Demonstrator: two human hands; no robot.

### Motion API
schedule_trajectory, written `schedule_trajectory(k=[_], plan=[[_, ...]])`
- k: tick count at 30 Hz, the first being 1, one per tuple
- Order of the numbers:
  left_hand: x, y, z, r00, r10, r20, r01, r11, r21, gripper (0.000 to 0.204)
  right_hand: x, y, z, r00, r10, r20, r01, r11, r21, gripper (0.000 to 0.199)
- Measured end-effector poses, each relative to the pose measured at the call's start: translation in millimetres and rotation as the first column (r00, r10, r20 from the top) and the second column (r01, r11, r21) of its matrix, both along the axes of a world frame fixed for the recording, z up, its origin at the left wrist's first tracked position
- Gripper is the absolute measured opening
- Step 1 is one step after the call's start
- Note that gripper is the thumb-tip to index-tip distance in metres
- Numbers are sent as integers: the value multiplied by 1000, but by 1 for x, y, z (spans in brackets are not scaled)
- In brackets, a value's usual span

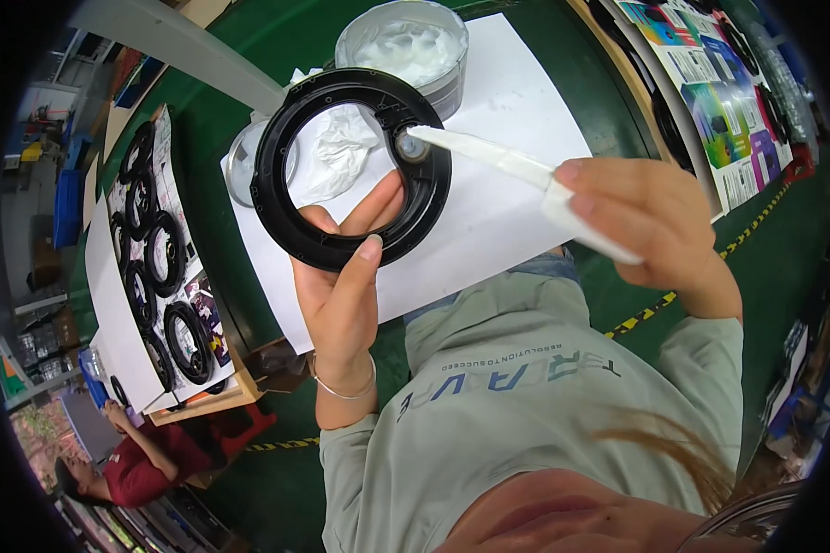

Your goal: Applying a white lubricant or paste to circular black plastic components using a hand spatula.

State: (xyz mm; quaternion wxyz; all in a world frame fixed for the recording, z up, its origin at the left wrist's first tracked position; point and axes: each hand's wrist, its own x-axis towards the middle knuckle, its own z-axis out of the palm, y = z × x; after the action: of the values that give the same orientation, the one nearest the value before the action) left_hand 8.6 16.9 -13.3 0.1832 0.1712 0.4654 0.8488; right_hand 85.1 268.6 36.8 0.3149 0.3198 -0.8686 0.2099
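My left hand (341, 300) grips the lower edge of a black plastic ring (281, 175), thumb on the near face and fingers through the opening. The ring is raised above a white sheet (498, 175). On its right inner side, a thicker part has a round recess (413, 146) with something greyish inside. My right hand (650, 221) is closed on a white flat stick (498, 158), whose narrow tip is at the recess; whether it touches cannot be told. Behind the ring stands a tub (447, 88) of white paste (406, 53).
Crumpled white tissue (343, 152) shows through the ring, beside a round translucent lid (242, 170). A grey post (203, 55) rises at back left. A board at left carries several black rings (164, 253). Printed sheets (719, 101) lie at right. A person in red (143, 465) is at lower left.
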Motion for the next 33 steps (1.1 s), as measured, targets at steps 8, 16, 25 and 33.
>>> schedule_trajectory(k=[8,16,25,33], plan=[[1,2,1,1000,28,-8,-28,999,-38,26,-1,-9,-1,987,-2,-159,34,979,200,23],[1,2,-1,998,39,-46,-42,998,-51,26,2,-10,0,981,-6,-194,53,970,239,22],[1,2,-1,997,41,-66,-45,997,-59,28,-2,-5,3,988,-4,-156,43,968,247,25],[1,2,-1,996,45,-79,-50,997,-64,28,-1,-7,3,988,4,-155,32,973,228,24]])
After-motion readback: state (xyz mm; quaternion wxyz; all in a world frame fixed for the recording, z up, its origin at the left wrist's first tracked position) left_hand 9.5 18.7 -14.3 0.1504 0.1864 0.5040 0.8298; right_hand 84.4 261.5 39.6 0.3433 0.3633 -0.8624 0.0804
